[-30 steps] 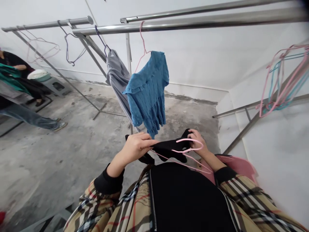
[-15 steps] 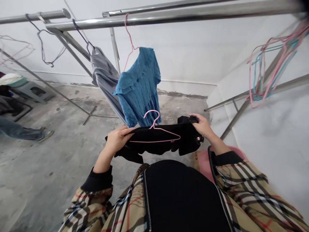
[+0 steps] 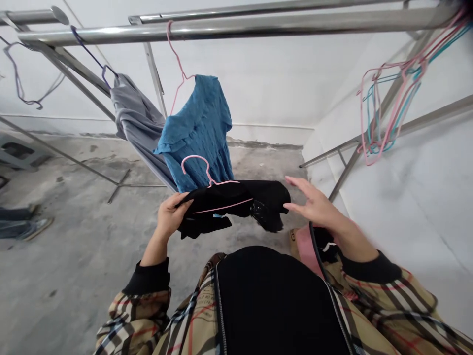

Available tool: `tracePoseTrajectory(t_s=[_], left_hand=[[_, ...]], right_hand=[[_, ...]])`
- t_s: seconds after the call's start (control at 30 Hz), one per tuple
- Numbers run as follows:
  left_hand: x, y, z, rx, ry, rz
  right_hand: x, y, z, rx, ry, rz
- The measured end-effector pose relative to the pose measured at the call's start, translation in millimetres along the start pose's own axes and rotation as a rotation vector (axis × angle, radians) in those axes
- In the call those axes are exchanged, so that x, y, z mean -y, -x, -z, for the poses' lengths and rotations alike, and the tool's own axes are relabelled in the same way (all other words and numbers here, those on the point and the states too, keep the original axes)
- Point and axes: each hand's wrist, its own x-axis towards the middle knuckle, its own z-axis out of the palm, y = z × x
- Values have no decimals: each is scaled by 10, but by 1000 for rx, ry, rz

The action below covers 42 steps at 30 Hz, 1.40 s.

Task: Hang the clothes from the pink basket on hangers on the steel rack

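A black garment (image 3: 225, 193) hangs in front of me on a pink hanger (image 3: 209, 178), whose hook stands free above the cloth. My left hand (image 3: 173, 213) grips the garment's left end, thumb and fingers closed on the cloth. Just off the right end, my right hand (image 3: 314, 201) is open, thumb and fingers apart, holding nothing. A shiny dark patch shows on the lower right of the cloth. Part of the hanger is hidden by the fabric. Behind it, a blue blouse (image 3: 197, 128) hangs from another pink hanger (image 3: 180, 69).
A metal rail (image 3: 258, 30) crosses the top. A grey garment (image 3: 138, 116) hangs left of the blouse. Pink and teal hangers (image 3: 384, 113) cluster at right. Below my right arm is a pink bucket-like container (image 3: 308, 249). Another person's shoe (image 3: 40, 229) shows at far left.
My right hand has let go of the garment's right end and spread its fingers. The right part of the cloth has drooped over the hanger. The view has shifted to the right.
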Motion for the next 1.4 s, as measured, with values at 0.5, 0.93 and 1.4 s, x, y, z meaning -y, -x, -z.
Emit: tracePoseTrajectory(t_s=[0.5,0.93,1.4], left_hand=[[-237,-173,139,147,35,-176],[-313,-112,33,172,127,-297],[-495,-447,-243,-427,-275,-371]], right_hand=[[-402,-203,-216,-123,-132,155],[1,-284,96,198,75,53],[373,61,321,35,-375,-118]])
